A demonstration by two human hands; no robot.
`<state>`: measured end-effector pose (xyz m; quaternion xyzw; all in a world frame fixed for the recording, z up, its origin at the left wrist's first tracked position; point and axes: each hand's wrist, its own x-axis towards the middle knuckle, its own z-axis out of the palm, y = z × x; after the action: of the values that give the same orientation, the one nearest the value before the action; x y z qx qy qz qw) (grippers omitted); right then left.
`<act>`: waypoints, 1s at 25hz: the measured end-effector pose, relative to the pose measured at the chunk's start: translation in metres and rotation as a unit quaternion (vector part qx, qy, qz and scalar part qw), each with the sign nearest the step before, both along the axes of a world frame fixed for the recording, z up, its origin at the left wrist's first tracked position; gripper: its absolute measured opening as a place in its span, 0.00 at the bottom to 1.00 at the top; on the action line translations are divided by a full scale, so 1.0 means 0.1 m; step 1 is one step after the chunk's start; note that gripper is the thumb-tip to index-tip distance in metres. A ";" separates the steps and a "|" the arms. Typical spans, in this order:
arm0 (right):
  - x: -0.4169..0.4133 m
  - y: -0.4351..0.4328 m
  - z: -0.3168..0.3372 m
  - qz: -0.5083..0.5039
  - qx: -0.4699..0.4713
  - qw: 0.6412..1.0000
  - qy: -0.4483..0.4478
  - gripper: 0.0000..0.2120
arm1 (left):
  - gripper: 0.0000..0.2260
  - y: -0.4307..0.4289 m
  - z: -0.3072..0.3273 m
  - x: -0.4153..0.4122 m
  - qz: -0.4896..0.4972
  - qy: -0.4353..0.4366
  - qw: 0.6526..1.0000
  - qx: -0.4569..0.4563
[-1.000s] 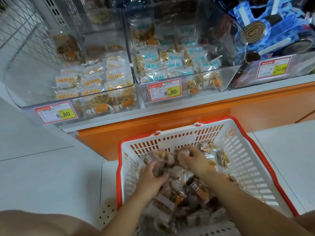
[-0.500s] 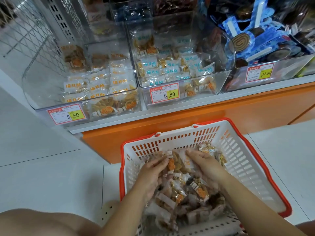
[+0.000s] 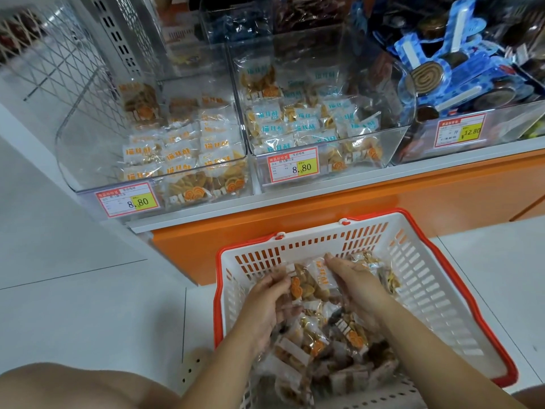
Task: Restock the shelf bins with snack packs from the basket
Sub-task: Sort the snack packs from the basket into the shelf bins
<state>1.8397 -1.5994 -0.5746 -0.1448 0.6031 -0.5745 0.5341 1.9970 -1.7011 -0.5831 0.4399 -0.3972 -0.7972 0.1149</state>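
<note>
Two bare hands reached into a white basket (image 3: 427,278) with a red rim, seen from above. The basket sat on pale floor tiles (image 3: 88,305), just in front of an orange shelf base (image 3: 324,219). It was heaped with small clear snack packs (image 3: 333,349) of golden, curled biscuits, some showing an orange swirl.

The left hand (image 3: 265,302) and right hand (image 3: 358,286) faced each other near the basket's far wall. A held bundle (image 3: 309,286) of a few packs was squeezed between them at the top of the heap. The left hand's fingers were curled around the bundle's left side. The right hand's fingers lay nearly straight along its right side, pressing inward, palm turned left.

Above the base, three clear plastic bins stood side by side on the shelf. The left bin (image 3: 85,149) was partly filled with orange-lettered packs (image 3: 180,154) and carried a left price tag (image 3: 129,199) reading 8.80. The middle bin (image 3: 393,144) held teal-lettered packs (image 3: 306,125), and its middle price tag (image 3: 293,165) also read 8.80. The right bin (image 3: 507,125) held blue-wrapped items (image 3: 460,75) with dark spiral rounds, and its right price tag (image 3: 460,129) read 12.80.

A white wire mesh panel (image 3: 59,54) stood at the upper left. A bare knee (image 3: 73,388) showed in the bottom left corner.
</note>
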 end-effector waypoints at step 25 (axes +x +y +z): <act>0.71 -1.53 2.35 0.066 -0.147 0.889 0.430 0.04 | 0.13 -1.13 2.14 0.96 0.193 -0.143 0.713 -0.659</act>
<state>1.9111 -1.7521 -0.3394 -0.4936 0.6714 -0.5018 0.2321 2.0929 -1.8140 -0.3686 0.4289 -0.7400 -0.2219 0.4682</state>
